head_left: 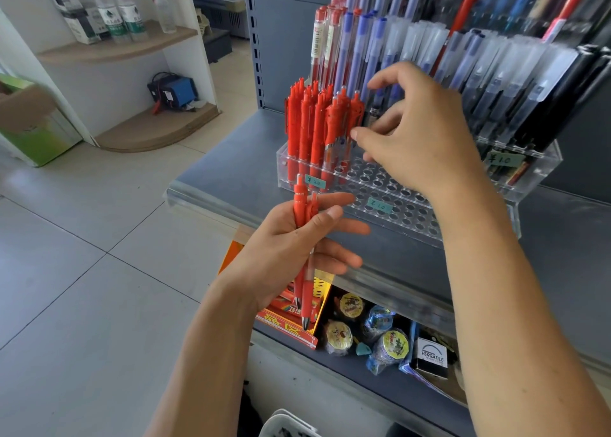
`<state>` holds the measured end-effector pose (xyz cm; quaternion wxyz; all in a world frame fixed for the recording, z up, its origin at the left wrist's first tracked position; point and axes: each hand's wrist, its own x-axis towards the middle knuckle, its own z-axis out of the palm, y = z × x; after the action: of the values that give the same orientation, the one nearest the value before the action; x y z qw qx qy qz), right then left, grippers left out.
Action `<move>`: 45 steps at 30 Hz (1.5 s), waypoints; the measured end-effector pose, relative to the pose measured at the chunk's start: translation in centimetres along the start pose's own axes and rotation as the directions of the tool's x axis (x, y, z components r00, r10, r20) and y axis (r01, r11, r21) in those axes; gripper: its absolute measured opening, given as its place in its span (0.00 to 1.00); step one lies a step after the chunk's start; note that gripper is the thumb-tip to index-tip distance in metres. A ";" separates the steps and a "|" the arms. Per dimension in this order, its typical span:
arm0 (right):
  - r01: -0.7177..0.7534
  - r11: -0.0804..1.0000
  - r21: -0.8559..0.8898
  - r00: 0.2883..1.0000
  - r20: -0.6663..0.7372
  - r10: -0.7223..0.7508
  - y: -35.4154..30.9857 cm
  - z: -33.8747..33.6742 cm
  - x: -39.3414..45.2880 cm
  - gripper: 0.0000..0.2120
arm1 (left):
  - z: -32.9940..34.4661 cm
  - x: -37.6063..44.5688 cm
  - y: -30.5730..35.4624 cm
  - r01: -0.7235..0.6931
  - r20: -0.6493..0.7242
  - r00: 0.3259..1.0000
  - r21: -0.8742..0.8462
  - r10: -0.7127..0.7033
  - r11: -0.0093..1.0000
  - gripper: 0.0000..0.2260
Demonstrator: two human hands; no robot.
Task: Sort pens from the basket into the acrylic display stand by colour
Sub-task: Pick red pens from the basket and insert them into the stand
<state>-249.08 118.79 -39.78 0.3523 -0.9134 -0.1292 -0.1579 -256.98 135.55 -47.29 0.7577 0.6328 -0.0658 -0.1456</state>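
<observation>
Left hand (291, 248) holds two red pens (305, 238) upright in front of the shelf edge, thumb pressing them against the palm, the other fingers stretched out toward the right. Pen tips point down, clicker ends up.

Right hand (416, 139) is raised over the clear display stand (396, 202) on the grey shelf (231, 169). Its fingers are spread and loosely bent, tips just beside the cluster of red pens (317, 122) already standing in the stand's left holes; no pen visibly held.

Back rows of the stand hold red, blue and black capped pens (446, 56). Many front holes are unfilled.

White basket (284, 426), only its rim visible, sits at the bottom edge of view.
</observation>
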 end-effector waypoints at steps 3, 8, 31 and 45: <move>0.006 0.999 0.048 0.978 0.206 -0.016 -1.3 -1.3 -0.6 0.06 | 0.0 0.2 -0.2 -0.032 -0.033 0.999 0.053 0.034 0.998 0.13; 0.013 1.000 0.029 0.747 0.664 -0.029 -1.9 -1.3 -1.7 0.04 | 0.1 0.2 -0.5 -0.035 0.000 0.999 0.116 0.035 0.993 0.15; -0.135 0.928 0.348 0.818 0.568 -0.094 -0.1 -0.9 -1.1 0.03 | 0.5 0.2 0.2 -0.114 0.019 0.993 -0.035 0.115 0.993 0.15; -0.217 0.740 0.636 0.952 0.306 0.016 0.2 -2.3 -0.4 0.04 | 0.5 -0.3 0.9 -0.080 0.007 0.997 -0.199 0.083 0.977 0.17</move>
<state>-249.82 117.02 -38.41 0.6405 -0.7477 -0.1671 0.0517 -257.25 135.30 -46.33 0.8218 0.5497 -0.0825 -0.1250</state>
